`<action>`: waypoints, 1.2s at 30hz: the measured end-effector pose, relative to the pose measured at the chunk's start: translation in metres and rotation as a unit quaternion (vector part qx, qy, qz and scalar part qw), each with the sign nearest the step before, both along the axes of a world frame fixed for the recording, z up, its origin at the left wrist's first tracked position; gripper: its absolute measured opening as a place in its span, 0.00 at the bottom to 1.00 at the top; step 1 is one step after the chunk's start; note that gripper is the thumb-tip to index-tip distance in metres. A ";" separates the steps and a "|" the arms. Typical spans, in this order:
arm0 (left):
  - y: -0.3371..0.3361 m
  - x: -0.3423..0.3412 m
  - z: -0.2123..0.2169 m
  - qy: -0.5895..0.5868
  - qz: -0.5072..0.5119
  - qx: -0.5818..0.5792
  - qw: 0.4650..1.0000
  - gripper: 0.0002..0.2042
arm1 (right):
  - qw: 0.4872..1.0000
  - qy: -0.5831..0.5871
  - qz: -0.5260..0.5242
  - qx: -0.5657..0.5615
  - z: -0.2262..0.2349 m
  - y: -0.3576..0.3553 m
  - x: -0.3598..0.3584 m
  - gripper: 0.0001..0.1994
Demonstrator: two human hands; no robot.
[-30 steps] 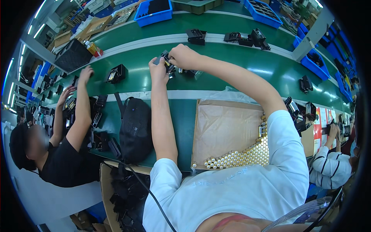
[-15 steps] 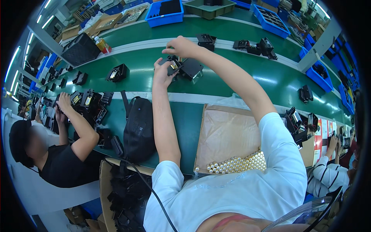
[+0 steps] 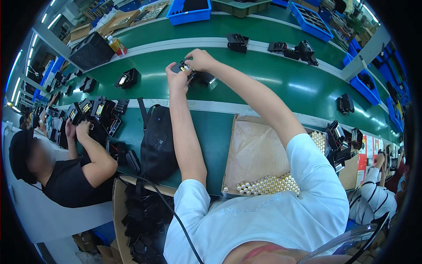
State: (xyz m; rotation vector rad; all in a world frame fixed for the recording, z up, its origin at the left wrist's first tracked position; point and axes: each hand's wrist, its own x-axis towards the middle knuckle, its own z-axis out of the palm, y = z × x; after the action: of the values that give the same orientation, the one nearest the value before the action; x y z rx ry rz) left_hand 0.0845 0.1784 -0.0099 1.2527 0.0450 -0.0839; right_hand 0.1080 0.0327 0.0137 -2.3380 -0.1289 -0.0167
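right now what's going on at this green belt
A person in a white shirt reaches out over the green belt, both hands on a small black part: left hand under it, right hand on top. A cardboard box of pale round pieces lies before them. A co-worker on the left handles similar black parts.

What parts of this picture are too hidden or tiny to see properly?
Head view only:
- Black part in both hands: its underside is covered by the left hand and right hand.
- Cardboard tray of gold cylinders: near edge hidden by the white shirt.
- Blue bins: contents too small, bent at the rim.
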 end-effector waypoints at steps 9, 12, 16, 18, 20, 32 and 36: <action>0.026 -0.017 0.021 -0.110 0.144 0.448 0.876 0.28 | 0.964 -0.067 -0.011 -0.259 -0.009 0.014 -0.014 0.21; 0.027 -0.013 0.018 -0.063 0.161 0.582 0.795 0.24 | 0.953 -0.014 0.039 -0.301 -0.009 0.008 -0.022 0.24; 0.025 -0.019 0.024 -0.094 0.250 0.728 0.631 0.21 | 0.963 -0.176 0.064 -0.192 -0.019 -0.022 -0.047 0.24; 0.022 -0.023 0.028 -0.108 0.272 0.768 0.570 0.21 | 0.960 -0.225 0.066 -0.155 -0.023 -0.042 -0.064 0.24; 0.017 -0.026 0.035 -0.164 0.205 0.741 0.619 0.20 | 0.963 -0.234 0.090 -0.095 -0.022 -0.066 -0.082 0.24; -0.064 -0.018 -0.007 -0.133 -0.142 0.485 0.853 0.29 | 0.966 -0.228 0.039 -0.116 -0.009 -0.105 -0.194 0.16; -0.079 -0.037 -0.006 -0.178 -0.046 0.627 0.757 0.32 | 0.984 -0.061 0.148 -0.081 0.034 -0.073 -0.273 0.12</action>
State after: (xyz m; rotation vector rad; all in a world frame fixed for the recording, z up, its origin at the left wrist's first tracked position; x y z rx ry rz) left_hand 0.0480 0.0992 -0.0163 2.6136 -0.3547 0.1373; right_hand -0.1651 -0.0402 0.0473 -2.4572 -0.5575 -0.0022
